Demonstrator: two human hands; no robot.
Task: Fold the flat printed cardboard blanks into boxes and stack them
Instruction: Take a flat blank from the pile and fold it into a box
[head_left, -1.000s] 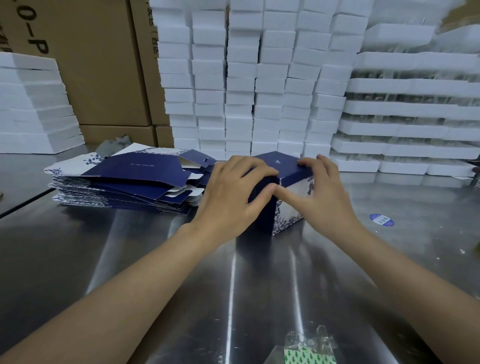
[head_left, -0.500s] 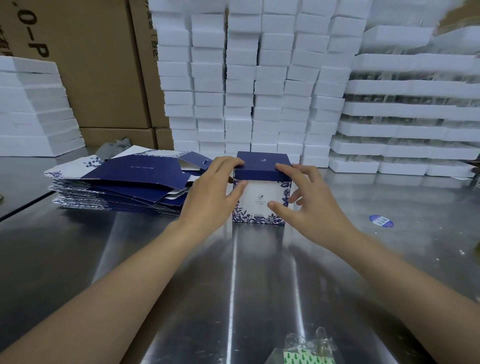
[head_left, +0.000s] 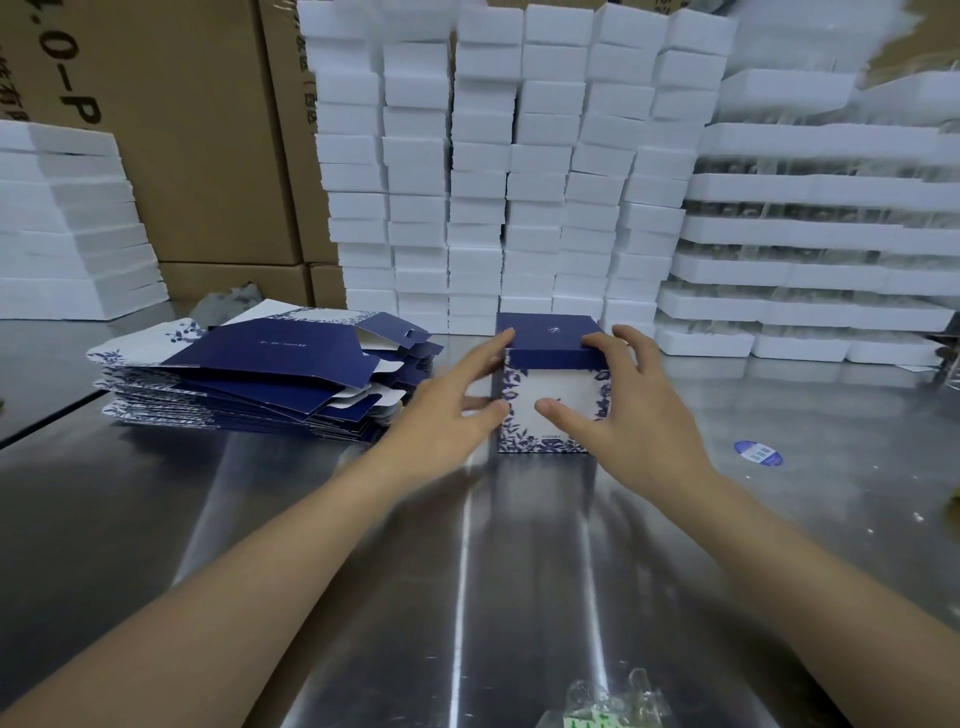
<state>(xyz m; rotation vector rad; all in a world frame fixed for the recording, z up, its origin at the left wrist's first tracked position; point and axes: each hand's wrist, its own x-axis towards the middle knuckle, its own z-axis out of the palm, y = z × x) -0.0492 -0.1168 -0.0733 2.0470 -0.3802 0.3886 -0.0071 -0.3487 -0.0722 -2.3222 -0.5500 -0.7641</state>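
A folded box (head_left: 551, 385) with a navy lid and a white, blue-flowered front stands upright on the steel table (head_left: 519, 571), close to the white foam stacks. My left hand (head_left: 447, 410) lies against its left side with straight fingers, index at the lid's corner and thumb low on the front edge. My right hand (head_left: 634, 410) touches its right side with spread fingers, index on the lid's front edge and thumb on the front face. A pile of flat navy and white blanks (head_left: 270, 374) lies to the left.
Stacks of white foam blocks (head_left: 519, 182) and foam trays (head_left: 810, 270) wall off the back. Brown cartons (head_left: 197, 156) and more white foam (head_left: 67, 234) stand at back left. A blue sticker (head_left: 757, 453) lies at right, a plastic bag (head_left: 597, 712) at the near edge.
The box was turned from tilted to upright, then moved away from me towards the foam stacks. Both hands have loosened from a grip to straighter fingers on its sides.
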